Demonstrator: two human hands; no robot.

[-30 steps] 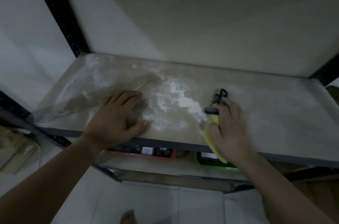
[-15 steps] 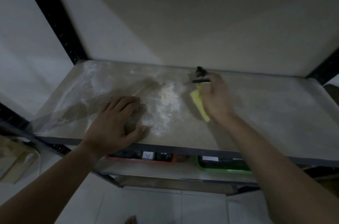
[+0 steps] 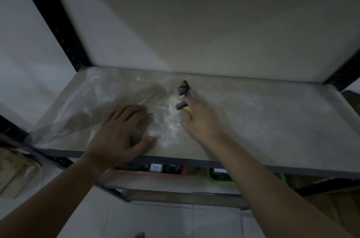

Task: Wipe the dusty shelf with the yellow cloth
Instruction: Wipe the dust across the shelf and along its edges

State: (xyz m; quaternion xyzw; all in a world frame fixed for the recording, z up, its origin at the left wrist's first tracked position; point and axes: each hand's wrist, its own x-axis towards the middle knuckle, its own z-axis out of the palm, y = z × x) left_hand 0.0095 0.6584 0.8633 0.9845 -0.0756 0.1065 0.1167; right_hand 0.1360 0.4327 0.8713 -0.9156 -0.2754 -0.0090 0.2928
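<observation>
On shelf (image 3: 272,120), right hand (image 3: 200,118) gripping cloth (image 3: 188,109)

One legible mark: the letter "A".
A single "A" stands on a small white label (image 3: 156,167) on the front of the red bin (image 3: 184,171), on the lower level just under the front edge of the shelf (image 3: 272,120). A second white label (image 3: 219,170), on the green bin (image 3: 221,180) beside it, is too blurred to read.
</observation>
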